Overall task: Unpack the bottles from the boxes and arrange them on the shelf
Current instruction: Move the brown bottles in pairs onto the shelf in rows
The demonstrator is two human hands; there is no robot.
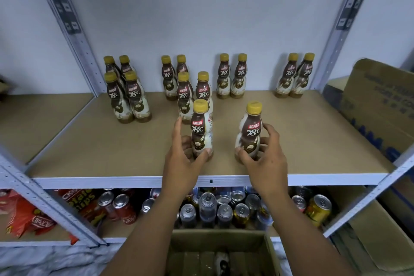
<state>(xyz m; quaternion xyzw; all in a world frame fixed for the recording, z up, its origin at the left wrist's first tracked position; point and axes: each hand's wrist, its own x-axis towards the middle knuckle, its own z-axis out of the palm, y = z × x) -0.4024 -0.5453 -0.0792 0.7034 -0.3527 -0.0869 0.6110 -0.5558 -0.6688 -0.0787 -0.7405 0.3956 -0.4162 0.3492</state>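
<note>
Two yellow-capped coffee bottles stand upright near the front of the brown shelf board. My left hand grips the lower body of the left bottle, thumb in front and fingers behind. My right hand holds the right bottle the same way. Behind them stand more of the same bottles in groups: several at the far left, several in the middle, a pair and another pair at the far right. An open cardboard box sits below me with one bottle visible inside.
Grey metal uprights frame the shelf. The lower shelf holds many drink cans and red snack bags. A large cardboard box leans at the right end of the shelf.
</note>
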